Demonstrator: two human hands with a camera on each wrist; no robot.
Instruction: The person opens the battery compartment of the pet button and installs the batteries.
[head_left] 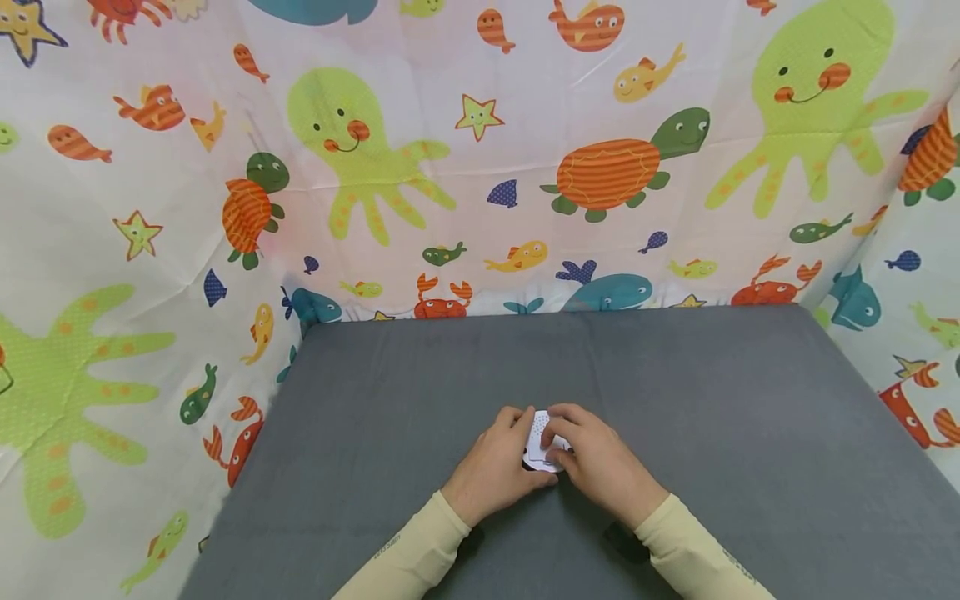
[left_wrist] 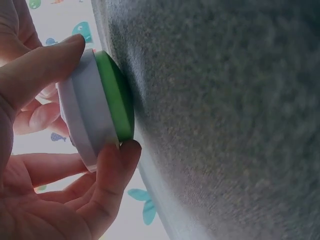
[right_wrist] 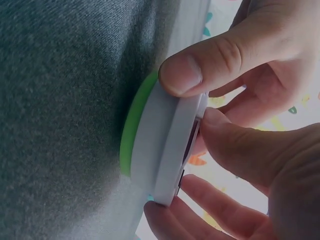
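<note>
A small round device (head_left: 537, 442), white with a green dome underneath, sits on the grey cloth between both hands. Its upward white face carries a patch of small dots and a thin outline. My left hand (head_left: 497, 462) grips its rim, with the thumb on the near side and fingers on the far side. Over the white face, my right hand (head_left: 603, 458) bends its thumb and fingers against the device. In the right wrist view a dark strip (right_wrist: 191, 141) shows along that face beside the right thumb (right_wrist: 217, 125). The green part (left_wrist: 116, 95) faces the cloth in the left wrist view.
Grey cloth (head_left: 420, 400) covers the table. Behind it and along both sides hangs a white curtain (head_left: 420, 50) printed with sea animals. Pale sleeves (head_left: 416, 542) cover both forearms, and a dark object (head_left: 626, 542) shows beneath the right wrist.
</note>
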